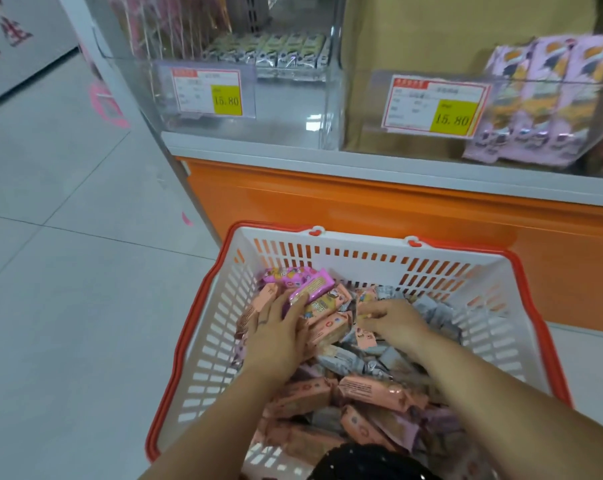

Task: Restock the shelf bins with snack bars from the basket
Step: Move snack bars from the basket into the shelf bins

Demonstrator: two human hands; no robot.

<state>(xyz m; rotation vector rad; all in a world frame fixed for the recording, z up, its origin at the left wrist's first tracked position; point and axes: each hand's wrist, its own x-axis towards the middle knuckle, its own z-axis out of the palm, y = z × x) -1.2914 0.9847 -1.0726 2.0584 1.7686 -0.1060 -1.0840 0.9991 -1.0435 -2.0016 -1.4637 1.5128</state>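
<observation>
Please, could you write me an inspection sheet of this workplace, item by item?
Surface: pale tiled floor with pink stickers.
Job's things: white plastic basket with red rim full of pink, salmon and grey wrapped snack bars; clear plastic shelf bins, left one with green-silver packets at the back, right one with lilac packets.
Clutter: nothing seen.
Hands: left hand holds a bright pink wrapped bar; right hand curled among bars, grasp unclear.
Cables: nothing seen.
Surroundings: orange shelf base; price tags reading 15.80.
</observation>
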